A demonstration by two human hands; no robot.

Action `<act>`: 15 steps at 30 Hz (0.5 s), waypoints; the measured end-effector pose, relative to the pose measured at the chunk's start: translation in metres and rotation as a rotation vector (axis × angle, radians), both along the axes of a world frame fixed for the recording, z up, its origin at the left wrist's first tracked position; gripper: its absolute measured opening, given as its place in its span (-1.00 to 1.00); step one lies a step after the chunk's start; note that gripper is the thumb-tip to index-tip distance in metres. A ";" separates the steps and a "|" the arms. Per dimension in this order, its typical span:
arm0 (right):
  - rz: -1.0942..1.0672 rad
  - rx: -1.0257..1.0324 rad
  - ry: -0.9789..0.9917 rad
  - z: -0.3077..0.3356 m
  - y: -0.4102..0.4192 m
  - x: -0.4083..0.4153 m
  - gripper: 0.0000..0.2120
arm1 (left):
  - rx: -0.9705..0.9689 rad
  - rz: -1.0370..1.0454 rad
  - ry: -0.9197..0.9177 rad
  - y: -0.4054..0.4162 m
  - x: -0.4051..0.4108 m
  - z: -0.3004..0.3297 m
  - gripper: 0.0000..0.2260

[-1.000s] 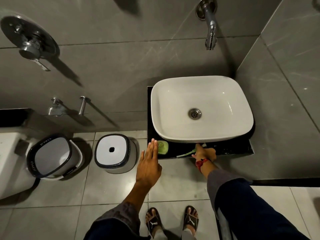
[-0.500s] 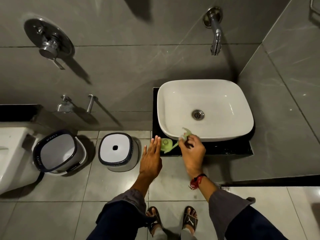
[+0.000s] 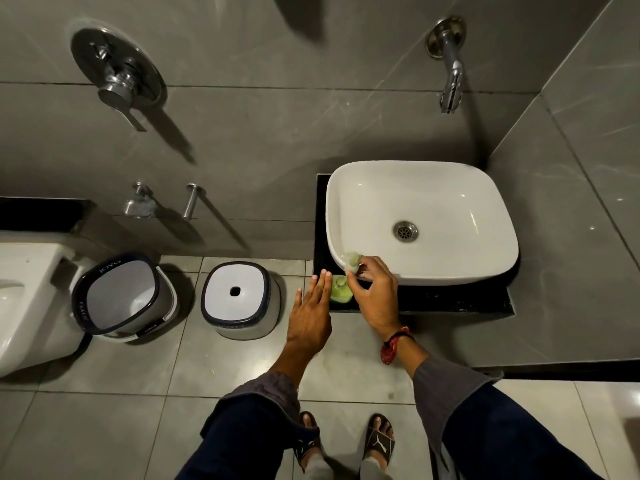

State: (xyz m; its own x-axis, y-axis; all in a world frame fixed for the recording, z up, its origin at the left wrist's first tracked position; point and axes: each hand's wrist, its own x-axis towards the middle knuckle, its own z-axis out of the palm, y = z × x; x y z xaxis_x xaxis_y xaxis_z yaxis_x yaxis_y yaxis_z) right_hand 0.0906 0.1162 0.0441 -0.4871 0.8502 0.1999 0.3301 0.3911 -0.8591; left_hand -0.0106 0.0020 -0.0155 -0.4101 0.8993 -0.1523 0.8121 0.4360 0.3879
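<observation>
Glossy white ceramic basin (image 3: 450, 202), translucent plastic bottle (image 3: 340, 292)

White basin (image 3: 450, 202) under a wall tap (image 3: 450, 81); bucket (image 3: 117, 296) beside a stool (image 3: 239, 271), toilet (image 3: 24, 289) far left.

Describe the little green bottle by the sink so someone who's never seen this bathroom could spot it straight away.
Find the white basin on the black counter. At the counter's front left corner, just below the basin's rim, stands the small green bottle, between the left hand and right hand; nothing else resting on the counter is green.
</observation>
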 end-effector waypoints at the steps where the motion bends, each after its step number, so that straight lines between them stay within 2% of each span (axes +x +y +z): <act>1: 0.027 0.008 -0.056 -0.004 -0.001 0.000 -0.77 | 0.000 0.000 -0.003 0.000 0.000 0.000 -0.18; 3: 0.042 0.014 -0.169 -0.010 -0.003 -0.002 -0.78 | 0.001 -0.002 -0.009 0.000 -0.001 0.000 -0.18; 8: -0.016 -0.142 -0.291 -0.016 -0.006 -0.006 -0.72 | -0.007 -0.008 -0.002 0.000 -0.001 -0.001 -0.22; 15: -0.007 -0.108 -0.358 -0.016 -0.010 -0.010 -0.65 | -0.005 0.002 -0.010 0.003 0.001 -0.005 -0.24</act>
State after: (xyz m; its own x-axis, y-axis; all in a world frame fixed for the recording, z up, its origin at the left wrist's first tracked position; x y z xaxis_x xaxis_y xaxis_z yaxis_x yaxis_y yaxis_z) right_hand 0.0805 0.1058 0.0284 -0.5043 0.8604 -0.0735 0.6196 0.3012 -0.7248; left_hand -0.0097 0.0046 -0.0205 -0.4100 0.8978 -0.1608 0.8077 0.4393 0.3933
